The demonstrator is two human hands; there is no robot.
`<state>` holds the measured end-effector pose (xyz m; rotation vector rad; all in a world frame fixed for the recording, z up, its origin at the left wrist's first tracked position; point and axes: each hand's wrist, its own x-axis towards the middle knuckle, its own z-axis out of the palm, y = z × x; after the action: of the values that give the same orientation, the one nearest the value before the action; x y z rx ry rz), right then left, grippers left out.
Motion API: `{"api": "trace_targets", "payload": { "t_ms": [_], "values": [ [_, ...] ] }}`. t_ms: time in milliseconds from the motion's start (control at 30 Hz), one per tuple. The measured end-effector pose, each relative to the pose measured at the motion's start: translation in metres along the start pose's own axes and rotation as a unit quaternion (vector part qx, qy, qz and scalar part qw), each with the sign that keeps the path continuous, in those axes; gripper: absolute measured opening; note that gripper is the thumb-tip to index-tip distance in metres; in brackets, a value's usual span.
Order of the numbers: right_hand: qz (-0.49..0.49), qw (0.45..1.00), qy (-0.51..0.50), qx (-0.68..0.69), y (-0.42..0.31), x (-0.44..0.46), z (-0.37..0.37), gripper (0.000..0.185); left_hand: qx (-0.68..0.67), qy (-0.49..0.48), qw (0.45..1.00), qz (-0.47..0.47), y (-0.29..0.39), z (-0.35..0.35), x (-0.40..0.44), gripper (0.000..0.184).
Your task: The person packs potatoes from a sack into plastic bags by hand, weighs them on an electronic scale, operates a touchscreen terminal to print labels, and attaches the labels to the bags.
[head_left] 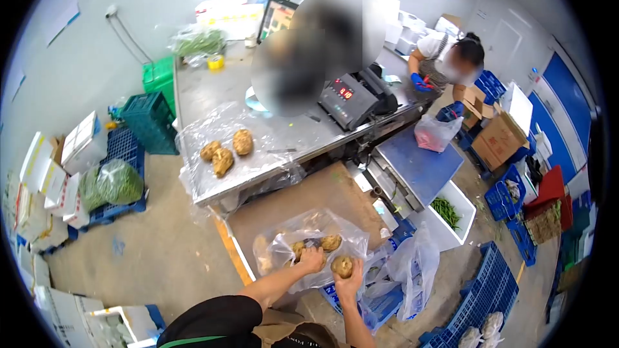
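Note:
My right hand (349, 282) is closed around a round brown root vegetable (342, 265), rather like a large potato, at the right side of a clear plastic bag (353, 237). My left hand (312, 260) reaches into the bag's opening with curled fingers; what they grip is partly hidden. More brown root vegetables (331, 242) lie in the bag around it. The bag rests on a brown board (293, 200) in front of me. Beyond, on the metal table, three knobbly root vegetables (223, 162) lie on a plastic sheet (205, 134).
A scale with a red display (347, 100) stands on the metal table (225, 84). To the right are a blue platform (422, 161), a white box of green vegetables (469, 216) and blue crates (480, 293). A co-worker in blue gloves (422, 82) stands behind. Another person is blurred.

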<state>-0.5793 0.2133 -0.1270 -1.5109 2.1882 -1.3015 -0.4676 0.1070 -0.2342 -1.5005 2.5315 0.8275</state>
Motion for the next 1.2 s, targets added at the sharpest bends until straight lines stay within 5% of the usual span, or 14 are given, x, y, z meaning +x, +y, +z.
{"api": "trace_targets", "payload": {
  "t_ms": [233, 367, 467, 500, 700, 867, 1000, 1200],
  "values": [
    [0.188, 0.93, -0.005, 0.315, -0.021, 0.003, -0.044, 0.079, 0.033, -0.079, 0.996, 0.029, -0.001, -0.01, 0.007, 0.051],
    [0.206, 0.899, 0.017, 0.386, -0.041, 0.014, -0.048, 0.078, -0.112, -0.142, 0.984, -0.004, -0.007, 0.013, 0.01, 0.053],
    [0.173, 0.894, 0.033, 0.413, -0.055, 0.03, -0.045, 0.079, -0.155, -0.093, 0.983, 0.019, -0.011, -0.002, -0.005, 0.059],
    [0.147, 0.901, 0.047, 0.404, -0.068, 0.04, -0.038, 0.08, -0.16, 0.0, 0.984, 0.078, -0.013, -0.013, -0.015, 0.068],
    [0.07, 0.922, 0.126, 0.359, -0.156, 0.096, -0.018, 0.083, -0.302, 0.043, 0.92, 0.245, -0.03, -0.149, -0.07, 0.081],
    [0.079, 0.902, 0.113, 0.409, -0.211, 0.133, 0.042, 0.083, -0.501, 0.013, 0.856, 0.124, -0.119, -0.306, -0.121, 0.082],
    [0.182, 0.874, 0.005, 0.451, -0.234, 0.167, 0.134, 0.08, -0.392, 0.29, 0.863, 0.129, -0.223, -0.377, -0.095, 0.077],
    [0.359, 0.828, -0.117, 0.415, -0.285, 0.203, 0.267, 0.077, -0.198, 0.387, 0.9, 0.034, -0.324, -0.46, -0.046, 0.074]
  ]
}}
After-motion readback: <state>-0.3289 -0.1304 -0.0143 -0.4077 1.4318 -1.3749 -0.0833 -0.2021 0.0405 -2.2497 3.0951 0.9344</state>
